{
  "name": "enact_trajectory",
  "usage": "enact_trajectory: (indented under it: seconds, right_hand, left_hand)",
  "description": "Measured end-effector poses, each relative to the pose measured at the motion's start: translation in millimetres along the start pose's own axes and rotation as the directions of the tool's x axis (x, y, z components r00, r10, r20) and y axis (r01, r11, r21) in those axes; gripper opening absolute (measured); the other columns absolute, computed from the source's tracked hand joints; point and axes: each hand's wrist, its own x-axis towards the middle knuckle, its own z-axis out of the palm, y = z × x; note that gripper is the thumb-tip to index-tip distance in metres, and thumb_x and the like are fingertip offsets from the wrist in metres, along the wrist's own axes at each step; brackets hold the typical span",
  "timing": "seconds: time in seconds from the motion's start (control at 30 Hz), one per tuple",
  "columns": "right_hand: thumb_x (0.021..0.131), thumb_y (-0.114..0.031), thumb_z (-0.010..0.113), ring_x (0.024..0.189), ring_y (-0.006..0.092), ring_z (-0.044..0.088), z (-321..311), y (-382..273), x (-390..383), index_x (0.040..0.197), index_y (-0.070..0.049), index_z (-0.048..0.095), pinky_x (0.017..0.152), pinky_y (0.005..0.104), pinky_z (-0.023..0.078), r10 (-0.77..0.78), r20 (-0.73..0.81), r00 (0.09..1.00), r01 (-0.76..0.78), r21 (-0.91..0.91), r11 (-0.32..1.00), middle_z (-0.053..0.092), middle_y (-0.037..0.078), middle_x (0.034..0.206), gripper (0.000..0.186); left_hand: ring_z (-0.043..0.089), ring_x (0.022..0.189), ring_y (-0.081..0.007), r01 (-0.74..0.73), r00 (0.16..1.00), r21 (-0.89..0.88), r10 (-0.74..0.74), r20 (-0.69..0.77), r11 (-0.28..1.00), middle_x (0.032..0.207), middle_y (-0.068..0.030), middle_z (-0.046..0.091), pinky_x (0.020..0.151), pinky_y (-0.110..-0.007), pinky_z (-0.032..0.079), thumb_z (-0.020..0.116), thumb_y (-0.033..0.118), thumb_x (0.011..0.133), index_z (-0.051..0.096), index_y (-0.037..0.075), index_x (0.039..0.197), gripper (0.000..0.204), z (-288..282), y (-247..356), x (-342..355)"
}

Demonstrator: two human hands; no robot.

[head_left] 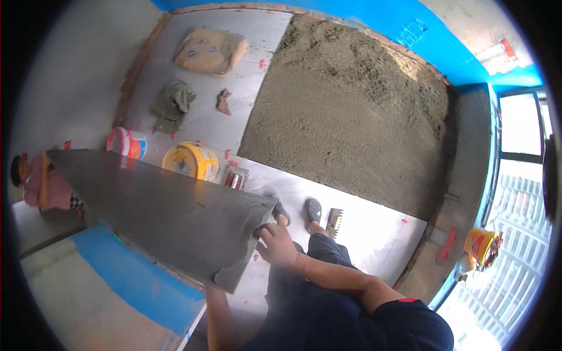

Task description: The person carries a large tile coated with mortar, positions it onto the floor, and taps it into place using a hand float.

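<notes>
On the red-rimmed bucket [136,143], a coloured label, too small to be read. On the yellow bucket [204,161], also some printing, not readable from here; on the brown sack [211,51], dark blue marks, equally unclear.

In hand, one large slab [170,210], long and flat, with a grey, paste-like coat on its upper face. Mostly smooth and a little shiny, but ragged at the near corner and along the near end. Held above the tiled floor [374,234], tilted, at the person's left, and stretching away toward a co-worker [51,187]. Cannot tell if touched by the co-worker at that far end.

At the near end, right hand [277,244] with fingers bent over the edge, clamped on the slab. Below it, left forearm [219,319]; behind the slab, out of sight, left hand, so cannot tell if closed or spread.

Just past the long edge, both buckets and a small tool [235,177], pale and dark red. Near the right shoe [313,209], a notched trowel [335,222]. Farther ahead, a grey sandy bed [345,117], rougher toward the wall.
</notes>
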Motion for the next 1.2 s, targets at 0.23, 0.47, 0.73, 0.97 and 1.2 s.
enact_trajectory:
  seconds: [0.23,0.47,0.73,0.97,1.2]
  right_hand:
    - [0.073,-0.004,0.069,0.093,0.0313,0.062,12,-9,3,0.1,-0.005,0.058,0.077,0.0404,0.053,0.096,0.02,0.995,-0.096,0.033,0.995,0.061,0.011,0.102,0.028]
    - [0.067,-0.004,0.075,0.093,0.033,0.065,17,-18,7,0.099,-0.005,0.06,0.077,0.04,0.055,0.103,-0.041,0.994,-0.104,-0.028,0.994,0.062,0.009,0.104,0.035]
    - [0.081,0.001,0.064,0.091,0.0305,0.065,14,-27,11,0.099,-0.005,0.066,0.077,0.0371,0.053,0.193,-0.085,0.977,-0.193,0.013,0.981,0.064,0.012,0.1,0.019]
    - [0.072,-0.001,0.07,0.096,0.0364,0.062,17,-20,9,0.103,-0.002,0.061,0.079,0.0414,0.053,0.217,-0.058,0.975,-0.216,0.016,0.976,0.061,0.015,0.106,0.031]
    - [0.077,-0.001,0.063,0.099,0.0369,0.06,26,-8,11,0.108,-0.003,0.062,0.081,0.0445,0.051,0.338,0.003,0.941,-0.338,-0.028,0.941,0.059,0.015,0.109,0.031]
  left_hand:
    - [0.057,0.121,-0.0241,0.379,0.912,0.016,-0.377,0.161,0.925,0.132,-0.0151,0.058,0.104,-0.038,0.046,0.047,0.036,0.106,0.054,-0.003,0.13,0.047,-26,-148,-3]
    - [0.058,0.12,-0.0248,0.591,0.769,-0.012,-0.559,0.31,0.807,0.13,-0.0148,0.059,0.103,-0.039,0.047,0.049,0.034,0.105,0.055,-0.002,0.127,0.043,-23,-222,-5]
    - [0.058,0.119,-0.0255,0.751,0.631,-0.172,-0.615,0.473,0.638,0.127,-0.0146,0.061,0.103,-0.04,0.048,0.051,0.032,0.104,0.056,0.0,0.124,0.038,36,-282,18]
    - [0.059,0.118,-0.0262,0.843,0.537,-0.384,-0.571,0.62,0.376,0.125,-0.0143,0.062,0.102,-0.042,0.048,0.053,0.031,0.104,0.058,0.002,0.122,0.034,99,-323,40]
    - [0.06,0.117,-0.0269,0.833,0.509,-0.552,-0.436,0.742,0.033,0.123,-0.0141,0.063,0.102,-0.043,0.049,0.055,0.029,0.103,0.059,0.004,0.119,0.03,167,-351,59]
